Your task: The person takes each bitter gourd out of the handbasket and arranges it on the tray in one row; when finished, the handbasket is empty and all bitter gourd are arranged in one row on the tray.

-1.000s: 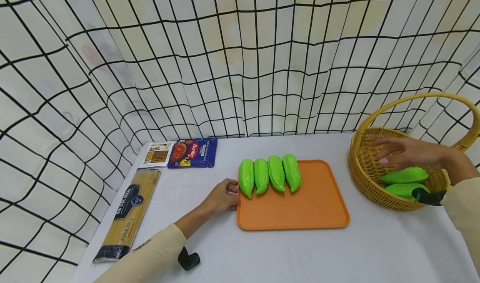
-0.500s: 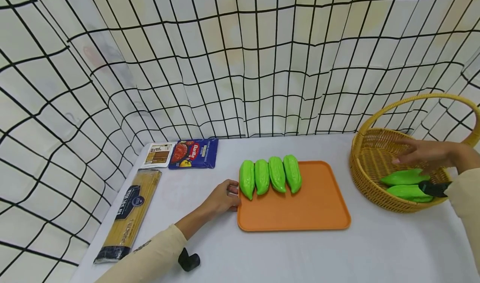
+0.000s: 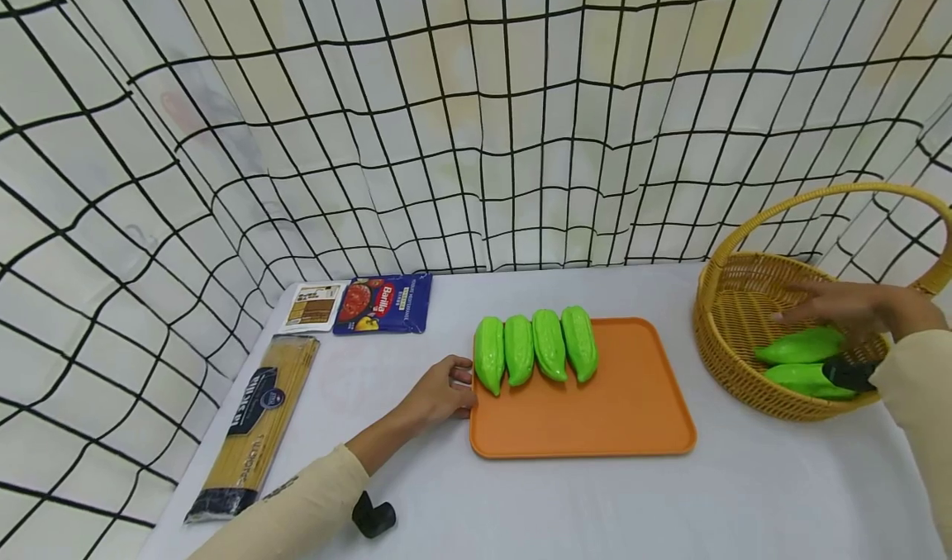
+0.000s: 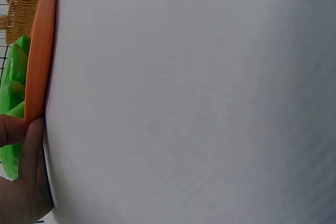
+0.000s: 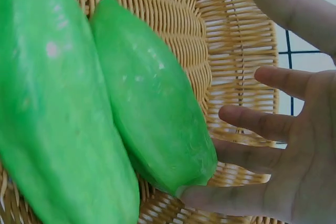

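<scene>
My left hand is at the left edge of an orange tray; in the left wrist view its thumb and fingers pinch the tray's rim. Several green, ridged vegetables with pointed ends, like bitter melons, lie side by side along the tray's back left. Inside the wicker basket at the right, my right hand reaches over two more green vegetables. Its fingers are spread, as the right wrist view shows, and the little finger touches the end of the nearer vegetable.
A blue Barilla packet and a small white-and-brown packet lie at the back left. Before them is a long pack of spaghetti. The basket's tall handle arches over the right arm. Black netting over white cloth borders the table.
My right hand has moved rightward and lower within the basket, nearer the green vegetables. The left hand and the tray have stayed put.
</scene>
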### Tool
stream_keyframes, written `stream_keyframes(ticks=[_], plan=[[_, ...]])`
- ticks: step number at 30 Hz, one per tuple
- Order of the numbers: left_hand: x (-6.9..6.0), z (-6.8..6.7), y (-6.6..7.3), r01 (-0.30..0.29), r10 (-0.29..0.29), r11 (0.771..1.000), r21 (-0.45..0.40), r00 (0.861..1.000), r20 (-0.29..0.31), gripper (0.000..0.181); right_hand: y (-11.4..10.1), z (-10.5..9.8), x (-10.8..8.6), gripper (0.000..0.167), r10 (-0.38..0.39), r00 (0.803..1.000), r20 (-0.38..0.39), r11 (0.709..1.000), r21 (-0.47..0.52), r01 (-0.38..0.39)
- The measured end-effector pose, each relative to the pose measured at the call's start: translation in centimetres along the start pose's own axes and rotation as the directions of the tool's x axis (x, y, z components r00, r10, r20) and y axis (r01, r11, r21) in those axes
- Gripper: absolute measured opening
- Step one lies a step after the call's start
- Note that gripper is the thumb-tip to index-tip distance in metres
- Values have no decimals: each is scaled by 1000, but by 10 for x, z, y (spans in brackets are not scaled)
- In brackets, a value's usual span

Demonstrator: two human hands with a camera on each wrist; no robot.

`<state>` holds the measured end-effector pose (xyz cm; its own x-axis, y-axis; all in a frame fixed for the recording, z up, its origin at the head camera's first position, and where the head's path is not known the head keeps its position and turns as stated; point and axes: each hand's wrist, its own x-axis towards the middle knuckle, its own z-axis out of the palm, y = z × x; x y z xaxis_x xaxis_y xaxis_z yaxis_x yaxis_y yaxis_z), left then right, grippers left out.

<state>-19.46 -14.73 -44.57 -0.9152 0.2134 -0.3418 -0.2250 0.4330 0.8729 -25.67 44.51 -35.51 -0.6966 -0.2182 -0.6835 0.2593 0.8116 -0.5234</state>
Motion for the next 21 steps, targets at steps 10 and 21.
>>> stream_keyframes(ticks=[10,21], plan=[[1,0,-2,0,0,1000,7,1000,-7,64,-21,2,12,97,-130,988,-82,988,-92,122],[-1,-1,-1,12,-12,1000,9,1000,0,62,-32,4,24,79,-243,951,-192,965,-149,217]])
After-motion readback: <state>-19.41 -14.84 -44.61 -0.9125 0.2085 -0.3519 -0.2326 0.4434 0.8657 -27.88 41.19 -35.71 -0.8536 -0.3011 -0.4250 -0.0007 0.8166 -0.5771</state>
